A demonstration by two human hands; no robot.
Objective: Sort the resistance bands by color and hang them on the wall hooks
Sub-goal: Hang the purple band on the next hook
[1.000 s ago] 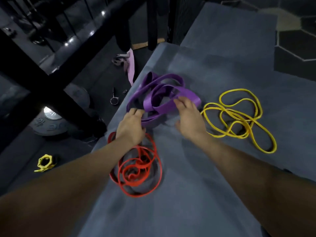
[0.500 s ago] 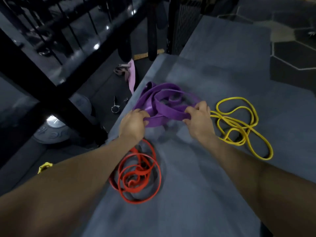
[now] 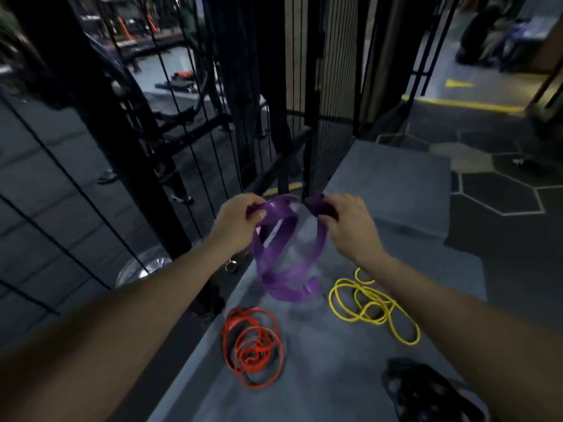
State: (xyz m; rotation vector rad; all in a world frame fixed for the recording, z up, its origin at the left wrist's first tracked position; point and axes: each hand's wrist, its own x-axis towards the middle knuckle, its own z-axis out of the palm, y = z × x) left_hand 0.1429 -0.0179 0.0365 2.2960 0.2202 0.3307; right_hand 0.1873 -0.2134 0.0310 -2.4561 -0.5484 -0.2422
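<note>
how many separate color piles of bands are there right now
4, counting by colour: purple bands held up in both hands, red bands on the grey platform, yellow bands right of them, and a dark pile nearest, partly cut off.

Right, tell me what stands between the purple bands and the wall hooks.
Both the left hand and the right hand hold the purple bands up off the grey mat. No wall hooks show in this view, so the path cannot be judged. Ahead of the bands stands only a black wire cage panel.
</note>
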